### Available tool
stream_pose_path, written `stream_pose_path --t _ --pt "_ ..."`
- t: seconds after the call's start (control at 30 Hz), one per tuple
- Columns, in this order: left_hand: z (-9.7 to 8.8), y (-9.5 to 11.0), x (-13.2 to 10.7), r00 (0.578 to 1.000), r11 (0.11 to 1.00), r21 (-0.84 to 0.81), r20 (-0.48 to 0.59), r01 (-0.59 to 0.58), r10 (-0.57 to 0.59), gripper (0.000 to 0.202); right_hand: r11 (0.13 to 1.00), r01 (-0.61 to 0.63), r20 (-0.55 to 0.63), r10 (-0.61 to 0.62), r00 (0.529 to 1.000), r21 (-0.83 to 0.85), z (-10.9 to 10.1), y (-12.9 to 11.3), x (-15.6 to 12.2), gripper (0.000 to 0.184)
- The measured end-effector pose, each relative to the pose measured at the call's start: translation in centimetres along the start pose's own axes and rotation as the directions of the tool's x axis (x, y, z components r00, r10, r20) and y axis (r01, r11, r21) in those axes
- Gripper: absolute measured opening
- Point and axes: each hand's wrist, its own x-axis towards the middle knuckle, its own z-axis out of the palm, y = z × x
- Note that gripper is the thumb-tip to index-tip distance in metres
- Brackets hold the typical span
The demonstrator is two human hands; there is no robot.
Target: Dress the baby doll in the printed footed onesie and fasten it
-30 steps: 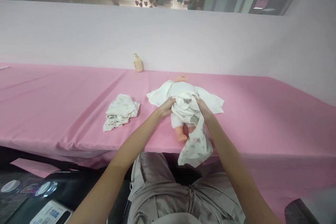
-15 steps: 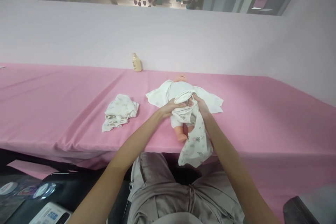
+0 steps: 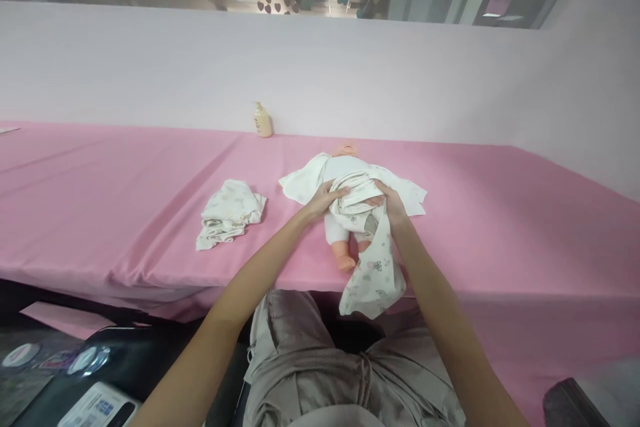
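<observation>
A baby doll [image 3: 344,245] lies on its back on the pink table [image 3: 125,200], feet toward me, on an open white garment [image 3: 407,193]. A white patterned cloth [image 3: 373,273] is bunched over its belly and hangs past the table edge. My left hand [image 3: 324,197] grips the bunched cloth at the doll's left side. My right hand [image 3: 390,203] holds the same cloth at the doll's right side, fingers curled into the fabric.
A crumpled white patterned cloth [image 3: 227,217] lies to the left of the doll. A small cream bottle [image 3: 262,121] stands at the back against the pale wall. A dark chair or bag with stickers [image 3: 75,373] sits below the table's front edge.
Both hands have shifted on the cloth over the doll's belly, first pulling together at the middle, now spread a little apart again with the fabric drawn up higher on the body.
</observation>
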Motion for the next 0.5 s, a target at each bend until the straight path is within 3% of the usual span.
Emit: stream_pose_path --t 0.07,0.1,0.17,0.23,0.3,0.37,0.43,0.5 --pt "-1.4 -0.6 0.1 0.983 0.933 0.321 -0.030 -0.161 0.180 0.027 0.973 -0.017 0.013 0.014 1.000 0.231 -0.8 -0.6 -0.1 0.040" --pt "-2.2 -1.0 0.1 0.967 0.838 0.499 -0.003 -0.221 0.256 0.026 0.953 0.004 0.004 -0.006 1.000 0.303 -1.3 -0.9 -0.2 0.038" --pt "-3.5 -1.5 0.0 0.942 0.560 0.778 0.116 -0.284 0.316 0.030 0.919 0.071 -0.018 -0.070 0.997 0.387 -2.2 -1.3 -0.2 0.033" --pt "-4.3 -1.9 -0.1 0.927 0.305 0.894 0.242 -0.328 0.287 0.039 0.922 0.100 -0.028 -0.097 0.995 0.374 -2.9 -1.5 -0.1 0.026" --pt "-4.4 -2.2 -0.3 0.900 0.195 0.894 0.349 -0.403 0.259 0.053 0.973 0.069 -0.068 -0.055 0.996 0.221 -3.3 -1.3 0.1 0.020" --pt "-4.3 -2.4 -0.4 0.859 0.210 0.841 0.449 -0.499 0.245 0.063 0.999 0.044 -0.181 -0.049 0.982 -0.027 -3.4 -0.9 0.5 0.017" --pt "-4.1 -2.8 -0.4 0.832 0.325 0.767 0.485 -0.553 0.270 0.063 0.964 0.037 -0.314 -0.121 0.942 -0.262 -3.3 -0.4 0.9 0.014" --pt "-3.8 -3.2 -0.3 0.861 0.507 0.696 0.378 -0.507 0.341 0.059 0.907 0.067 -0.374 -0.237 0.897 -0.415 -3.1 -0.2 1.0 0.012"
